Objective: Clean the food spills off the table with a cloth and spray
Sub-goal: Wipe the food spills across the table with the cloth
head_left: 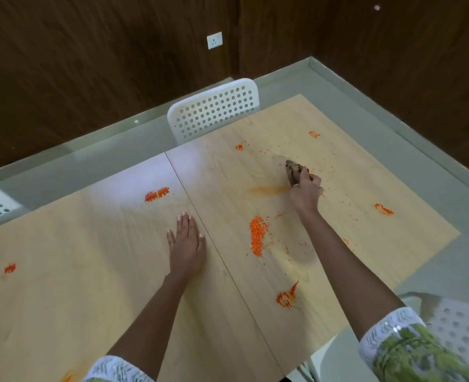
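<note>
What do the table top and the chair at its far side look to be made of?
Table top: pale wood or wood-look laminate, with faint grain and a soft sheen from reflected light. Chair: likely white moulded plastic or painted metal, with a smooth back punched with round holes.

white chairs (214, 111), wall socket (214, 40)

We are looking at what seems a plain dining or meeting room: dark wood-panelled walls (90, 64) are carrying a white wall socket (214, 40), white perforated plastic chairs (214, 110) are standing at a light wooden table (76, 271) made of two joined halves, over a pale glossy floor (393, 111).
</note>
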